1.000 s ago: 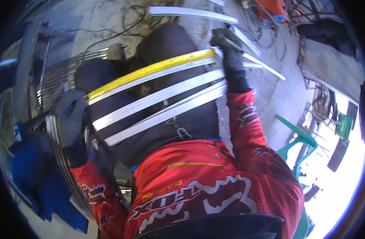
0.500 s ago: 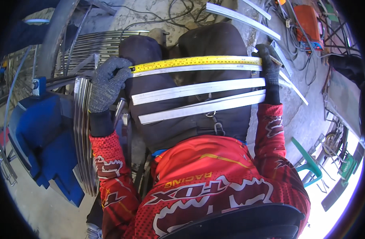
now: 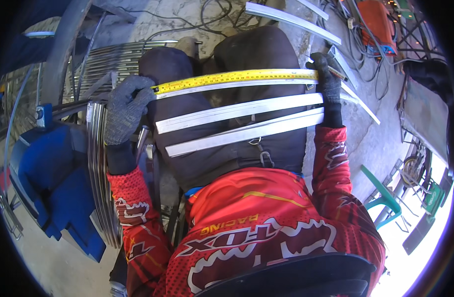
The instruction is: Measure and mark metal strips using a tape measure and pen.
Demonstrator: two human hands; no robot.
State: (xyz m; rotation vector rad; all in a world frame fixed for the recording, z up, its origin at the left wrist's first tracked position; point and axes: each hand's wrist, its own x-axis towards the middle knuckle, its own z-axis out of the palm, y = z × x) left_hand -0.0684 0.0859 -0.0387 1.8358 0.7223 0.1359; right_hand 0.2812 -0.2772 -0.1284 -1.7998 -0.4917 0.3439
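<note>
A yellow tape measure (image 3: 237, 76) is stretched across my thighs along a silvery metal strip (image 3: 222, 85). My left hand (image 3: 125, 110), in a grey knit glove, is closed at the tape's left end, thumb and finger pinching it against the strip. At the other end my right hand (image 3: 328, 81), in a dark glove, is closed round the tape and strip. A thin stick-like thing (image 3: 337, 73) pokes out beside its fingers; its kind is unclear. Nearer my waist, a second metal strip (image 3: 239, 112) and further overlapping strips (image 3: 244, 132) lie across my lap.
Bundled shiny metal tubes (image 3: 99, 168) and a blue plastic chair (image 3: 53, 173) stand at my left. More tubes (image 3: 123, 59) lie beyond my knees. Metal strips (image 3: 291, 22) rest on the floor ahead. An orange machine (image 3: 378, 27) with cables is at far right, a green frame (image 3: 385, 198) nearer.
The whole view has shifted slightly, with hands, tape and strips appearing a little further left. Both hands keep their hold on the tape.
</note>
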